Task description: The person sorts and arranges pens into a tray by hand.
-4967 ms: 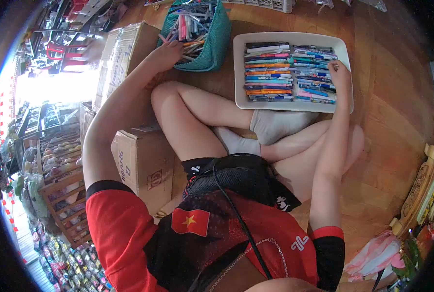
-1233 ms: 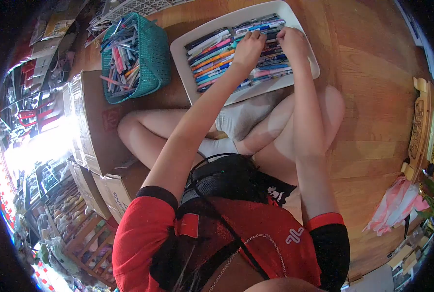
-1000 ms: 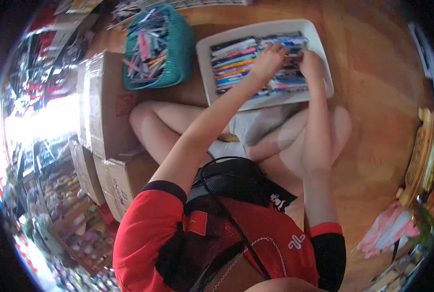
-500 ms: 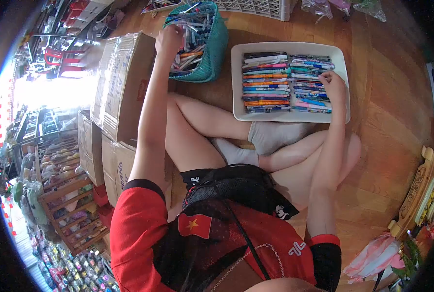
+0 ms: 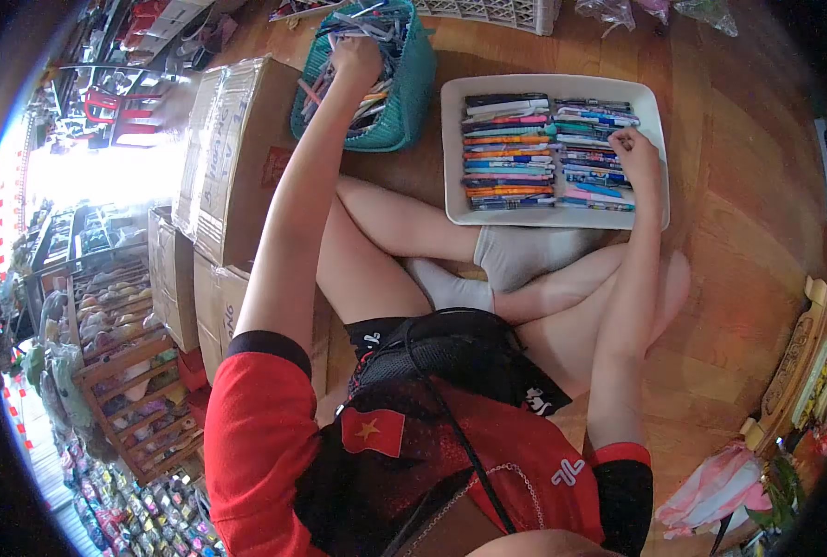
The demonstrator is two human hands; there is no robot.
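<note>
A teal woven basket (image 5: pixel 413 102) stands on the floor ahead of me to the left, heaped with loose pens (image 5: pixel 376 100). My left hand (image 5: pixel 356 61) is down among those pens, its fingertips hidden in the pile. To the right, a white tray (image 5: pixel 452 153) holds pens laid flat in two side-by-side columns, a left column (image 5: pixel 508 153) and a right column (image 5: pixel 592 176). Over the right column's outer edge hovers my right hand (image 5: pixel 638 156), fingers curled in and thumb near them; anything between them is too small to make out.
Stacked cardboard boxes (image 5: pixel 232 158) rise beside my left arm. My crossed legs (image 5: pixel 395 223) and grey socks (image 5: pixel 534 255) lie just below the tray. A white plastic crate (image 5: pixel 497 11) sits beyond the basket. A carved wooden piece (image 5: pixel 789 362) is at far right.
My left hand has moved right and deeper into the basket's pens. The basket has shifted or tilted slightly to the left. My right hand stays over the tray, almost unmoved.
</note>
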